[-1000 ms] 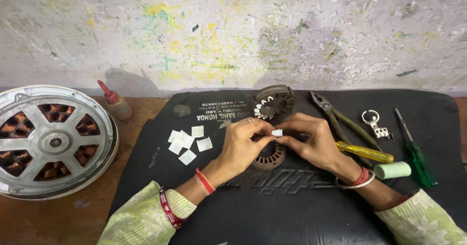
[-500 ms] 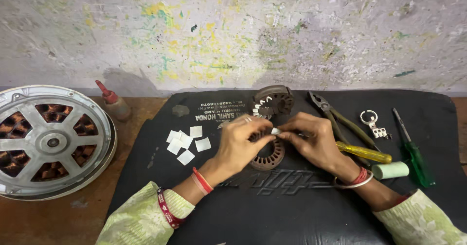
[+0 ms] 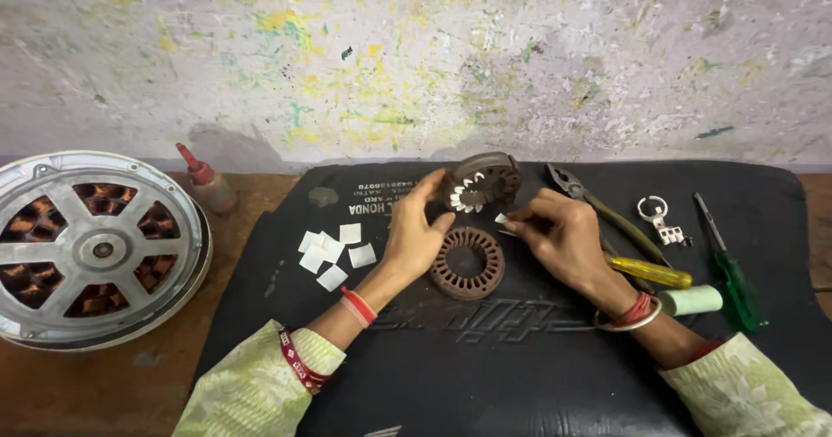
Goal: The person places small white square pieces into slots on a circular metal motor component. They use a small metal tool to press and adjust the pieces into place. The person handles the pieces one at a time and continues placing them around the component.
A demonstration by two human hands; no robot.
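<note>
A rusty brown slotted stator ring [image 3: 468, 264] lies flat on the black mat [image 3: 520, 359] between my hands. My left hand [image 3: 416, 233] rests beside it with fingers spread, its fingertips reaching up to a second stator ring [image 3: 482, 181] that leans tilted and has white paper strips in its slots. My right hand [image 3: 559, 238] pinches a small white paper piece [image 3: 501, 218] just above the flat ring's right side.
Several white paper squares [image 3: 334, 253] lie left of my left hand. A large metal motor housing [image 3: 91, 246] and a red-capped bottle [image 3: 208, 181] sit at left. Pliers [image 3: 598, 207], a yellow-handled tool [image 3: 646, 272], a green screwdriver [image 3: 732, 268], a key ring [image 3: 663, 220] and a pale green spool [image 3: 693, 300] lie at right.
My hands, which were together over the flat ring holding the paper piece, have parted. My left hand let go and moved up toward the tilted ring; the right keeps the paper.
</note>
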